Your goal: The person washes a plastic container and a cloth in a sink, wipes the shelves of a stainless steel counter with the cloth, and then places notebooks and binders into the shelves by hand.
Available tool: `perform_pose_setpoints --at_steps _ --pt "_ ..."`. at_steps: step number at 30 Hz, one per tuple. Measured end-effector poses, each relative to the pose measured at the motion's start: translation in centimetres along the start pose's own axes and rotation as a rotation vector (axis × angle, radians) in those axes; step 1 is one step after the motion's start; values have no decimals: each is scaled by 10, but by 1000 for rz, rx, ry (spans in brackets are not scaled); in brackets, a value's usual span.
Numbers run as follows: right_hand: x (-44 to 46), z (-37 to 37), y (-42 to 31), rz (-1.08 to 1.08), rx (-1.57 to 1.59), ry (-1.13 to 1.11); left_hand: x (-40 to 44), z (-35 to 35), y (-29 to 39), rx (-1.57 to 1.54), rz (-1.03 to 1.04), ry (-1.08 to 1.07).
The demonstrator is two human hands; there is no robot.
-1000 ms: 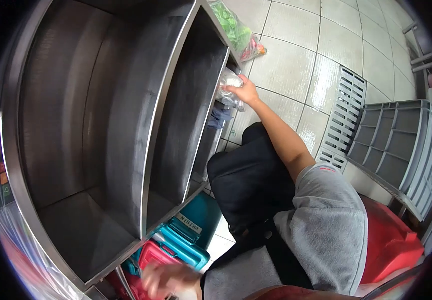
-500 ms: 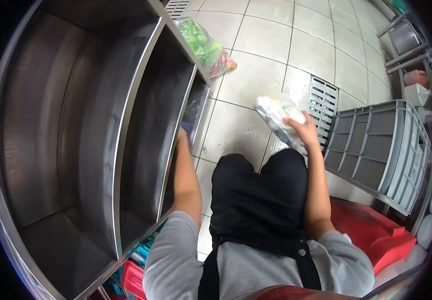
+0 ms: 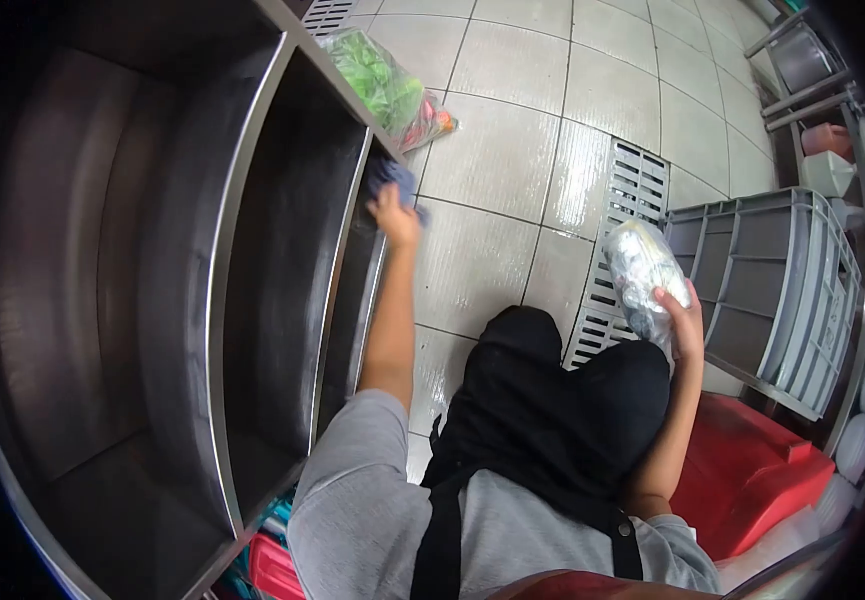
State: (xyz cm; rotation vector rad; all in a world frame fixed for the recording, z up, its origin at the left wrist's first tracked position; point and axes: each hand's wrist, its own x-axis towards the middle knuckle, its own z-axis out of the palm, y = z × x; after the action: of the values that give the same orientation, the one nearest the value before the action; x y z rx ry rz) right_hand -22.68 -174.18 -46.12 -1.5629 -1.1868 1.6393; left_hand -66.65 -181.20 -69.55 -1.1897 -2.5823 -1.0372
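Observation:
My left hand (image 3: 394,217) is closed on a blue-grey cloth (image 3: 390,180) at the far end of the lowest compartment of a metal shelf unit (image 3: 297,200). The cloth is slightly smeared by motion and hangs over the shelf's edge. On the other side, my right hand (image 3: 685,320) grips a clear plastic bag (image 3: 644,280) with pale contents that I cannot make out. This bag is held above the floor, between the drain grate and a grey crate.
A bag of green leaves and something red (image 3: 377,80) lies on the tiled floor (image 3: 492,180) beside the shelf. The grey crate (image 3: 752,270) leans at right, near a red plastic container (image 3: 742,470). A drain grate (image 3: 637,180) runs along the floor.
My left hand has moved forward with the cloth, out to the shelf's front edge. My right hand has shifted right with the plastic bag, toward the crate.

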Motion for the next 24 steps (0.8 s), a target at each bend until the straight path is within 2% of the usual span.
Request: perform_pose_setpoints --at_steps 1,2,3,5,6,7,8,9,10,13,14,17,18,20,22,23,24 --pt "2 7 -2 -21 2 32 -26 10 2 -168 25 31" --pt "2 13 -3 -42 5 67 -51 7 12 -422 -55 -91" --pt "3 17 -6 -31 28 66 -57 -27 35 -392 5 -173" --pt "8 17 -3 -52 49 44 -47 -85 41 -332 56 51" --pt "8 18 -1 -60 79 32 -41 -112 46 -558 -218 189" --pt "7 19 -1 -53 66 50 -39 -122 24 -371 -375 274" --pt "5 18 0 -41 62 44 -44 -121 -8 -15 -581 212" --pt "6 17 0 -31 43 17 -47 -121 -33 171 -739 140" --pt "7 16 0 -26 26 -10 -46 -118 -50 225 -793 71" --pt "6 17 0 -32 39 -20 -32 -93 -66 215 -675 -65" --pt "6 17 -1 -28 46 -18 -32 -81 -64 193 -535 -86" --pt "17 19 10 -54 105 -26 -64 -51 -16 -34 90 -90" --pt "17 22 9 -55 112 -27 -81 -50 11 -156 134 -155" --pt "18 27 5 -63 105 -79 -108 -77 76 -377 4 -337" --pt "18 26 8 -76 92 -32 -109 -106 73 -365 -34 -156" --pt "16 24 7 -66 99 -13 -104 -119 60 -654 -212 147" --pt "13 22 7 -47 102 1 -92 -144 32 -349 -100 313"
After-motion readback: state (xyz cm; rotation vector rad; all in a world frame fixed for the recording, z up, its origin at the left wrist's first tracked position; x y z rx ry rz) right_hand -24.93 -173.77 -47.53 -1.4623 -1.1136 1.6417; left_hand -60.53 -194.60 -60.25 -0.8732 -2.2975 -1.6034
